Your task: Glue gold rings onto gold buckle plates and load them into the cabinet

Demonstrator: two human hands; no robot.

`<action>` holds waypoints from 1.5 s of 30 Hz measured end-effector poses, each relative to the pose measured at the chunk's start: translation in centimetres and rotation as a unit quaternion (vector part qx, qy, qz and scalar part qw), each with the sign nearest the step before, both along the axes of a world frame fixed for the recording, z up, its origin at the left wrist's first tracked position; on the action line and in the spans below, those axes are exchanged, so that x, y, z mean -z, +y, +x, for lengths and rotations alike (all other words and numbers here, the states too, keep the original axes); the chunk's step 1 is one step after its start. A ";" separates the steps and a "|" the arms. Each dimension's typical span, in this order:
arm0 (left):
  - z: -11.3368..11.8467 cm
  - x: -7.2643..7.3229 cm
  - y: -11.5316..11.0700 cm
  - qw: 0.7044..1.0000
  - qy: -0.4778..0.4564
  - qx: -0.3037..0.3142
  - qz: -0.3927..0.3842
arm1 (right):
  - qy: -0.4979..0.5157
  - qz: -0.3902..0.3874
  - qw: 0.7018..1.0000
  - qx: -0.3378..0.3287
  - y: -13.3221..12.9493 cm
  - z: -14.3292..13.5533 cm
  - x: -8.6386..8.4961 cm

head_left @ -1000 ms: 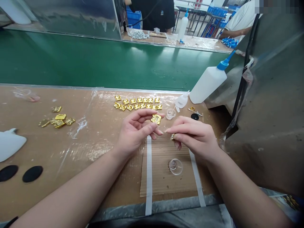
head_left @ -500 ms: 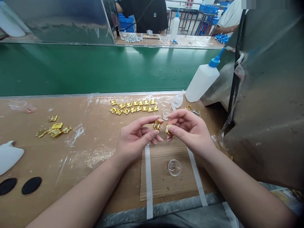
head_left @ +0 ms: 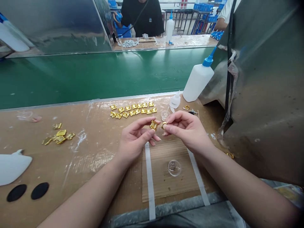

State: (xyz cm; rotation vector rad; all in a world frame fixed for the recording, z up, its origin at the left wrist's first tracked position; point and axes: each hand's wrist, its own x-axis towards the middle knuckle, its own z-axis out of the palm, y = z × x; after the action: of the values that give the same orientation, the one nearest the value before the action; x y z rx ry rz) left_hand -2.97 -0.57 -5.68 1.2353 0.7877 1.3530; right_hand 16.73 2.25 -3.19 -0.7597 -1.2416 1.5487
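Between the thumb and fingers of my left hand (head_left: 135, 136) is a squarish gold piece (head_left: 154, 125), its face tilted up. My right hand (head_left: 187, 128) pinches a smaller gold piece (head_left: 163, 125) just to the right of it, the two pieces close but apart. Fingers partly cover the smaller piece, so its exact shape is hidden. Beyond the hands, two rows of similar gold pieces (head_left: 137, 111) lie on the brown table (head_left: 95, 164). Below the hands a small clear cup (head_left: 174, 167) stands on a taped cardboard sheet (head_left: 163, 186).
A large white bottle (head_left: 198, 82) with a blue nozzle and a small white bottle (head_left: 175, 100) stand at the back right. A loose gold pile (head_left: 59, 136) and two black ovals (head_left: 40, 191) lie left. A metal panel (head_left: 266, 95) borders the right. A person (head_left: 142, 19) sits opposite.
The left hand's gold piece has turned to show more of its face. Both hands stay close together, and the whole view has shifted slightly. The person opposite has raised a hand holding something blue.
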 end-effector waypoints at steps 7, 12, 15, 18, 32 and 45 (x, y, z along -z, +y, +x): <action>-0.2 0.3 -0.1 0.998 0.035 -0.027 0.051 | 0.057 -0.064 0.995 -0.042 0.1 0.1 -0.1; -0.4 0.5 -0.5 0.990 0.099 -0.047 0.092 | 0.114 -0.154 0.978 -0.081 0.2 0.2 -0.2; -0.5 0.6 -0.6 0.982 0.135 -0.067 0.118 | 0.133 -0.177 0.970 -0.098 0.2 0.1 -0.2; -0.6 0.5 -0.7 0.970 0.171 -0.090 0.147 | 0.142 -0.185 0.967 -0.105 0.1 0.0 -0.1; -0.5 0.5 -0.8 0.960 0.209 -0.092 0.161 | 0.104 -0.149 0.979 -0.096 -0.1 -0.1 0.1; -0.2 0.2 -0.6 0.958 0.203 -0.095 0.180 | 0.074 -0.131 0.985 -0.085 0.0 -0.1 0.2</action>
State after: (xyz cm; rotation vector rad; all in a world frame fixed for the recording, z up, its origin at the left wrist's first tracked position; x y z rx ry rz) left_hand -3.19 -1.21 -5.86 1.8015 0.9917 1.4599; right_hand 16.61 2.25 -3.37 -0.7032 -1.0265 1.8979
